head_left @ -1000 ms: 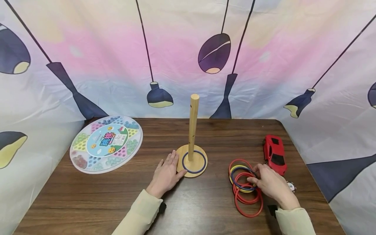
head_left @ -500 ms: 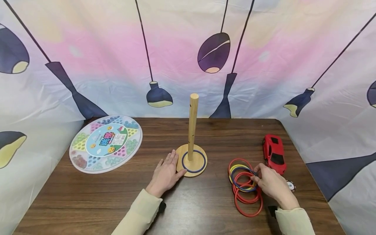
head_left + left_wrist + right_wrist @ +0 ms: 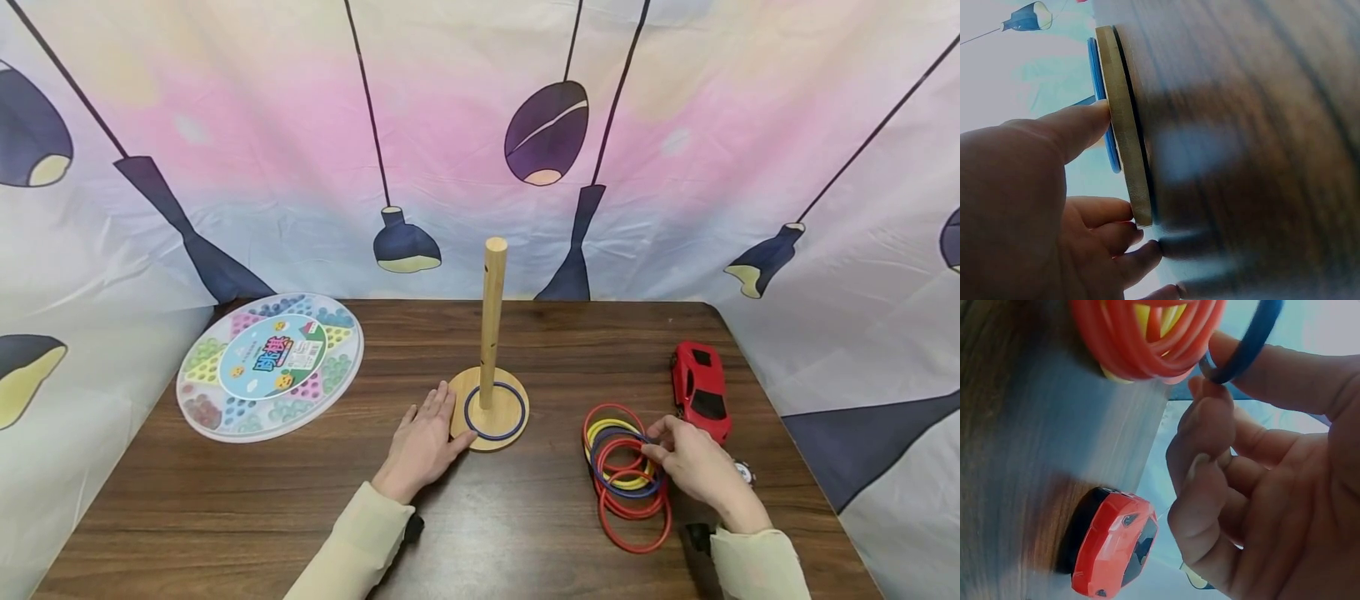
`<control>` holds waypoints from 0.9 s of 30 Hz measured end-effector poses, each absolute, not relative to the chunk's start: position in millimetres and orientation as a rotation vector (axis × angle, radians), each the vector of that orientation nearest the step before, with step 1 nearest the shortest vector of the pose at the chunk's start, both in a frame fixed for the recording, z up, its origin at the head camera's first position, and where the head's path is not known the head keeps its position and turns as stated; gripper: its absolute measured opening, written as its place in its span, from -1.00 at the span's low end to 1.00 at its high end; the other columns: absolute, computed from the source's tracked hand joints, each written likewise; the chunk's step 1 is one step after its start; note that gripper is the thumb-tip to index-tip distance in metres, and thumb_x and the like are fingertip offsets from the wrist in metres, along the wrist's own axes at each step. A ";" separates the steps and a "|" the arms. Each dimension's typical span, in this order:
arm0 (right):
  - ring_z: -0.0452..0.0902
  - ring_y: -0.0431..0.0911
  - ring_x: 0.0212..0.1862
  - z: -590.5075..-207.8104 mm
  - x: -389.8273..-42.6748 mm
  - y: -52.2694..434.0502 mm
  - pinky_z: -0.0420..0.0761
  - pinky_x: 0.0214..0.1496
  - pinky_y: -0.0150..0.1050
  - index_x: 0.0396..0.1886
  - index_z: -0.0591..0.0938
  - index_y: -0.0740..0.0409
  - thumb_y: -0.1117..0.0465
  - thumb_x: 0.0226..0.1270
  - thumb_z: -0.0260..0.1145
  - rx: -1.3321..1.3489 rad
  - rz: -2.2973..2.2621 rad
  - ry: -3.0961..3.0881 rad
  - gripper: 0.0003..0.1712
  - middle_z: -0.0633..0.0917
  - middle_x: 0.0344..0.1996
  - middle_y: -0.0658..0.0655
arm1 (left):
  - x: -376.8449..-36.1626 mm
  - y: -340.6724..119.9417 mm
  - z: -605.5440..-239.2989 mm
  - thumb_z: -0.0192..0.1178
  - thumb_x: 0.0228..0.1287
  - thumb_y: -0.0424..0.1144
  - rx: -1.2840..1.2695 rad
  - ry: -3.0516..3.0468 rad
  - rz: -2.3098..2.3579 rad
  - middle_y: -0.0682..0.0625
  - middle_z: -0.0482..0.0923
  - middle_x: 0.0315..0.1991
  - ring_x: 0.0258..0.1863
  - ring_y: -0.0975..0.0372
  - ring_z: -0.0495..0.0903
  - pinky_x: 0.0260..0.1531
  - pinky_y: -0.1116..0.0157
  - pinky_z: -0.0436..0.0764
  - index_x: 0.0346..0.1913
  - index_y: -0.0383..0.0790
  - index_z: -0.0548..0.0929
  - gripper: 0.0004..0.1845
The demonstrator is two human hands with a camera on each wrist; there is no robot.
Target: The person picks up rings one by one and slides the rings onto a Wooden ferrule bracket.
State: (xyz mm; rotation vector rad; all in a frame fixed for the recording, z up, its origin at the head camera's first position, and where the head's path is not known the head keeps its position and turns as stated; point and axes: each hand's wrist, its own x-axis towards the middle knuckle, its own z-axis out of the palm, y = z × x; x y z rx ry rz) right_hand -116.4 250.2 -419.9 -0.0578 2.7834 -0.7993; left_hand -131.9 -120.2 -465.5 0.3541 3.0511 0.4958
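A round wooden base [image 3: 489, 443] with an upright wooden peg [image 3: 492, 325] stands at mid-table, a blue ring [image 3: 522, 414] lying around the peg's foot. My left hand [image 3: 426, 446] lies against the base's left side, fingers straight along the edge. In the left wrist view its thumb [image 3: 1088, 125] presses on the rim beside that ring. On the right, my right hand [image 3: 697, 467] pinches another blue ring [image 3: 1254, 344] between thumb and fingers. This ring is raised over a pile of red rings [image 3: 634, 550] and yellow rings [image 3: 600, 428].
Behind my right hand stands a red toy car [image 3: 701, 392], with a poker chip [image 3: 744, 472] partly hidden by the hand. A round Chinese checkers set [image 3: 270, 367] lies on the left of the wooden table [image 3: 225, 517]. A printed cloth [image 3: 465, 125] hangs behind.
My right hand has taken hold of the blue ring on the pile, and the ring has shifted slightly toward me and to the right. The left hand has stayed in place.
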 end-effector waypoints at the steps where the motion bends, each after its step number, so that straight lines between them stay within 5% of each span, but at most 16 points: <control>1: 0.37 -0.14 -0.57 -419.6 -116.9 250.5 0.36 -0.56 -0.26 -0.17 0.55 0.22 0.14 0.29 0.29 -0.063 -0.812 2.779 -0.75 0.52 -0.57 0.01 | -131.9 -120.2 -465.3 0.06 0.29 0.19 0.354 3.052 0.500 -0.21 0.06 0.43 0.39 0.00 0.09 0.28 -0.07 0.15 0.40 -0.37 0.20 -0.17; 16: 0.35 -0.11 -0.49 -419.5 -119.3 252.1 0.36 -0.51 -0.27 -0.16 0.52 0.19 0.14 0.40 0.16 -0.143 -0.948 2.769 -0.80 0.48 -0.53 0.04 | -130.7 -120.6 -467.0 0.08 0.28 0.18 0.350 3.056 0.512 -0.21 0.07 0.42 0.39 0.00 0.10 0.28 -0.07 0.15 0.40 -0.38 0.20 -0.16; 27: 0.40 -0.09 -0.41 -404.4 -121.5 250.5 0.42 -0.44 -0.29 -0.09 0.50 0.18 -0.03 0.41 0.12 -0.190 -1.206 2.745 -0.65 0.54 -0.39 0.14 | -132.0 -120.4 -466.4 0.07 0.29 0.17 0.353 3.060 0.490 -0.21 0.07 0.42 0.39 0.00 0.11 0.28 -0.07 0.16 0.40 -0.38 0.19 -0.17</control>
